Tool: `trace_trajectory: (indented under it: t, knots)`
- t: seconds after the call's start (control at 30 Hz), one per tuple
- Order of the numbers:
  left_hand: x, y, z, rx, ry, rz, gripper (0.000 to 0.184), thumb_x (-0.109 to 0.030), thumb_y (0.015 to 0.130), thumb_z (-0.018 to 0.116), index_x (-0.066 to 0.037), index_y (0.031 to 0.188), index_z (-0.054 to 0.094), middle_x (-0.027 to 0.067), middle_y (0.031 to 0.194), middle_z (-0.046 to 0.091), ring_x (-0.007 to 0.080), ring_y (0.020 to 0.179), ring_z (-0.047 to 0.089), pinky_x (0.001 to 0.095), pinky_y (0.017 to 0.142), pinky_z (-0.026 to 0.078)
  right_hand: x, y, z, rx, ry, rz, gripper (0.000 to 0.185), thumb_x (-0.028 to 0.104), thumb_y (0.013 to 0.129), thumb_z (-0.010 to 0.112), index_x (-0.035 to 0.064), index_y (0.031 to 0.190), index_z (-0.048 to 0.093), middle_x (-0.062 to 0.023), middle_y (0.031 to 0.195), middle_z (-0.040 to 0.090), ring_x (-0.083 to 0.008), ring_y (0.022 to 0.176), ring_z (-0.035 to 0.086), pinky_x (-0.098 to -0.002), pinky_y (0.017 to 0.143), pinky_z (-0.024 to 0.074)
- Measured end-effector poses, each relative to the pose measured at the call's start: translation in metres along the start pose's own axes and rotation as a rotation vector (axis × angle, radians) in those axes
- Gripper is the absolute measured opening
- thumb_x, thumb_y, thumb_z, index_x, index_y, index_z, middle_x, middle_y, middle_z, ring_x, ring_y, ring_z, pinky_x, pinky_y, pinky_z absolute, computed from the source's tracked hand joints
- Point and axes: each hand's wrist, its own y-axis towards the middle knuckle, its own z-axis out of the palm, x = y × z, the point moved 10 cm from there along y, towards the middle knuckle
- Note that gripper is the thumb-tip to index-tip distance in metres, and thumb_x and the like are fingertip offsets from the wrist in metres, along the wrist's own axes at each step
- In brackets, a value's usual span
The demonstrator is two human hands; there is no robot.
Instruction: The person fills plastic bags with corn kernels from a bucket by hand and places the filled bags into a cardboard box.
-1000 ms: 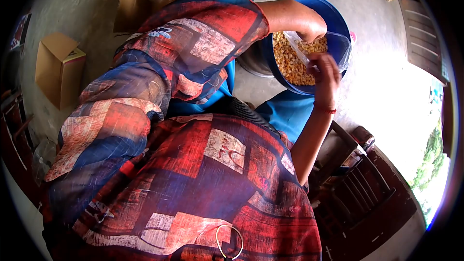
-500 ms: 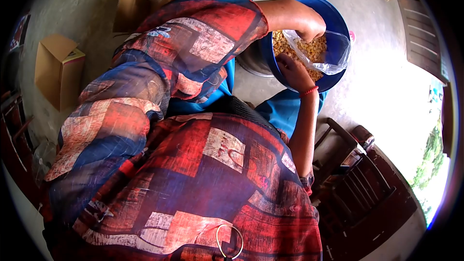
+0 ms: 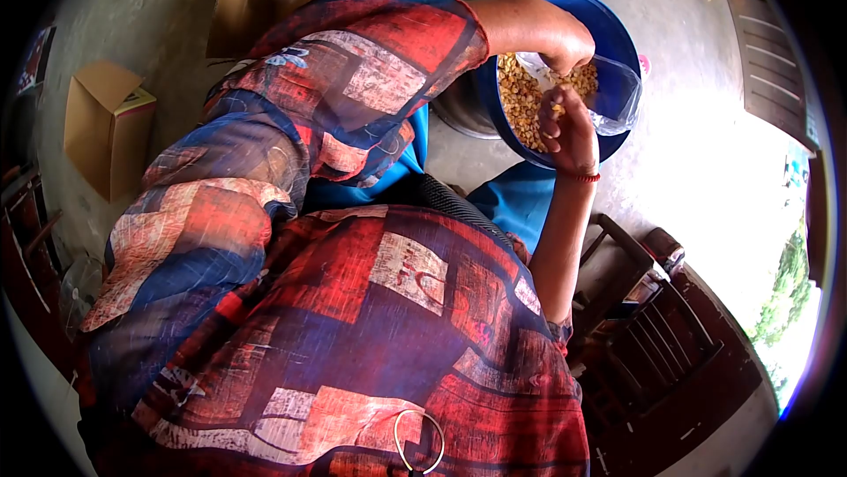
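Observation:
A blue bucket (image 3: 618, 27) holds many small yellow-brown pieces (image 3: 522, 106), which look like dried kernels. My left hand (image 3: 567, 45) is closed over the bucket, gripping the edge of a clear plastic bag (image 3: 625, 89). The bag hangs across the right side of the bucket, partly over the pieces. My right hand (image 3: 573, 128), with a red bracelet at the wrist, is raised over the near part of the bucket, just below the left hand. Its fingers are curled around a few yellow pieces (image 3: 558, 110).
An open cardboard box (image 3: 93, 133) stands on the concrete floor (image 3: 176, 0) at the left. Another cardboard box (image 3: 238, 0) with clear plastic lies at the top. A dark wooden chair (image 3: 653, 336) is at the lower right, near a bright doorway (image 3: 706, 203).
My right hand has risen from the pieces at the bucket's near side towards the bag and my left hand, turning its palm to show pieces in the fingers. The left hand stays put.

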Motion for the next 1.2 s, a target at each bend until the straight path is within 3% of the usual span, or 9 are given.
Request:
trace_trajectory:
  t: [0.1,0.23,0.47,0.7,0.77,0.87,1.0,1.13,1.2]
  knots:
    - [0.001,0.002,0.001,-0.002,0.006,-0.004,0.026,-0.013,0.072,0.058,-0.009,0.097,0.062,0.0128,0.091,0.062,0.0276,0.086,0.059,0.0391,0.074,0.045,0.009,-0.002,0.002,0.025,0.122,-0.090,0.025,0.029,0.091,0.037,0.0057,0.094,0.047,-0.0054,0.077,0.047,-0.0099,0.053,0.044,-0.0162,0.035,0.0304]
    - [0.001,0.005,0.005,0.006,0.009,-0.004,0.026,-0.013,0.072,0.057,-0.009,0.097,0.062,0.0124,0.091,0.062,0.0277,0.086,0.059,0.0390,0.074,0.045,-0.010,0.001,-0.018,-0.199,-0.126,0.060,0.023,0.027,0.092,0.038,0.0052,0.093,0.046,-0.0029,0.074,0.043,-0.0075,0.054,0.041,-0.0147,0.035,0.0276]
    - [0.000,0.003,0.003,-0.001,0.011,-0.007,0.026,-0.012,0.071,0.058,-0.009,0.097,0.062,0.0130,0.091,0.062,0.0280,0.086,0.059,0.0391,0.074,0.045,-0.006,0.001,-0.010,-0.098,0.059,0.055,0.022,0.027,0.090,0.040,0.0074,0.082,0.045,-0.0005,0.066,0.041,-0.0069,0.048,0.035,-0.0165,0.035,0.0244]
    - [0.002,0.012,0.006,-0.036,0.048,0.021,0.028,-0.008,0.066,0.056,-0.009,0.093,0.064,0.0128,0.088,0.063,0.0282,0.083,0.059,0.0392,0.070,0.046,0.078,-0.004,-0.016,-0.245,-0.080,-0.366,0.022,0.025,0.090,0.039,0.0074,0.081,0.048,-0.0004,0.065,0.043,-0.0087,0.052,0.039,-0.0193,0.043,0.0297]
    - [0.002,0.011,0.006,-0.013,0.072,-0.003,0.028,-0.008,0.068,0.056,-0.009,0.095,0.063,0.0129,0.089,0.062,0.0284,0.084,0.059,0.0396,0.071,0.046,0.089,-0.002,-0.012,-0.173,-0.064,-0.377,0.023,0.023,0.091,0.039,0.0056,0.086,0.053,-0.0025,0.071,0.050,-0.0100,0.061,0.047,-0.0199,0.048,0.0366]
    - [0.001,0.006,0.003,0.000,0.076,-0.032,0.027,-0.009,0.071,0.055,-0.009,0.098,0.061,0.0130,0.091,0.062,0.0287,0.086,0.058,0.0402,0.073,0.046,0.108,-0.013,-0.016,-0.529,-0.630,-0.390,0.024,0.022,0.089,0.042,0.0074,0.098,0.058,-0.0032,0.092,0.058,-0.0116,0.085,0.054,-0.0233,0.062,0.0468]
    - [0.000,0.005,0.000,-0.013,0.032,0.006,0.028,-0.009,0.071,0.055,-0.009,0.099,0.061,0.0131,0.092,0.061,0.0288,0.088,0.058,0.0400,0.073,0.046,0.102,-0.020,-0.018,-0.623,-0.885,-0.506,0.023,0.023,0.089,0.045,0.0044,0.092,0.059,-0.0018,0.087,0.059,-0.0072,0.076,0.053,-0.0195,0.057,0.0434]
    - [0.000,0.004,-0.002,-0.015,0.000,0.012,0.030,-0.008,0.071,0.055,-0.009,0.100,0.061,0.0133,0.094,0.061,0.0289,0.089,0.058,0.0398,0.074,0.046,0.065,-0.020,0.006,-0.370,-0.838,-0.274,0.026,0.022,0.089,0.045,0.0016,0.083,0.060,-0.0011,0.075,0.060,-0.0049,0.060,0.048,-0.0191,0.048,0.0371]
    - [0.000,0.002,-0.003,-0.012,0.008,0.010,0.032,-0.007,0.071,0.055,-0.010,0.102,0.060,0.0133,0.095,0.061,0.0287,0.090,0.058,0.0397,0.075,0.045,0.031,-0.011,0.021,-0.167,-0.964,-0.053,0.022,0.020,0.087,0.047,0.0028,0.089,0.061,-0.0017,0.078,0.061,-0.0055,0.062,0.051,-0.0194,0.051,0.0401]
